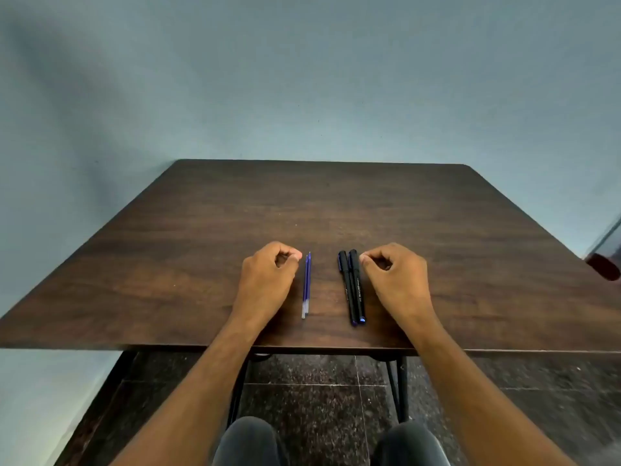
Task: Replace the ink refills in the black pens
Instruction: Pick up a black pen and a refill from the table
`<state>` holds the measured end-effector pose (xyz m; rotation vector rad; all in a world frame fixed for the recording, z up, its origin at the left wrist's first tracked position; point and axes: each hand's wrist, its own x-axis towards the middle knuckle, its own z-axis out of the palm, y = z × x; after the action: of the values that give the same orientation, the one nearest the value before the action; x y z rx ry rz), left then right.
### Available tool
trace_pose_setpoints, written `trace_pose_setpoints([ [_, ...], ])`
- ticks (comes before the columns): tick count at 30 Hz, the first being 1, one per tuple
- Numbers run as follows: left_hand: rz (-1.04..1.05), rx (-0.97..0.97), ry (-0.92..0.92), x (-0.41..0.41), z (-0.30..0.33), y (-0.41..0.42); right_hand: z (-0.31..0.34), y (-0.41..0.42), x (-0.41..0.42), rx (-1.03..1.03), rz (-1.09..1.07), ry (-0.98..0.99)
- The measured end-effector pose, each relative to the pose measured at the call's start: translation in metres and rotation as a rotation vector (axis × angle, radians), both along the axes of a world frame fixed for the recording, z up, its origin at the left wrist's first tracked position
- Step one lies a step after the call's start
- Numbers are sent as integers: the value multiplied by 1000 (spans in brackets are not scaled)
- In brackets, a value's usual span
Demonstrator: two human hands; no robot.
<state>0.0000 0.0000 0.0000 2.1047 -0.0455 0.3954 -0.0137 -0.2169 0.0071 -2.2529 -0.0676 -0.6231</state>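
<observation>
Resting on a dark wooden table (201, 230), both fists loosely curled and holding nothing — left hand (268, 274) just beside two blue ink refills (306, 285), right hand (393, 274) just beside, maybe touching, two black pens (353, 287). Refills and pens lying parallel between the hands — pairs apart, near the front edge.

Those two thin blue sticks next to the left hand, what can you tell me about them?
The two ink refills are thin tubes, seemingly plastic, blue with ink along most of their length and clear at the near end, with fine points at the far end. They lie flat, side by side, on the brown wooden table, just right of the left hand, which holds neither.
</observation>
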Motion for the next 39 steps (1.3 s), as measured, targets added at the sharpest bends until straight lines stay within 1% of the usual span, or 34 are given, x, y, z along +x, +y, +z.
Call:
trace_pose_setpoints([
  [4, 6, -11, 37, 0, 0, -1, 2, 2, -1, 11, -36, 29],
  [12, -29, 35, 34, 0, 0, -1, 1, 9, 6, -34, -23, 124],
  [16, -38, 33, 34, 1, -1, -1, 0, 6, 9, -24, -17, 161],
  [20, -36, 37, 22, 2, -3, -1, -1, 5, 9, -8, -32, 156],
  [23, -33, 36, 14, 3, -4, 0, 0, 6, 7, -51, -68, 140],
  [26, -36, 55, 15, 3, -4, -1, 3, 8, 5, -88, -84, 158],
  [39, -49, 85, 1, -1, -2, -1, 5, 11, 5, -85, -84, 218],
])
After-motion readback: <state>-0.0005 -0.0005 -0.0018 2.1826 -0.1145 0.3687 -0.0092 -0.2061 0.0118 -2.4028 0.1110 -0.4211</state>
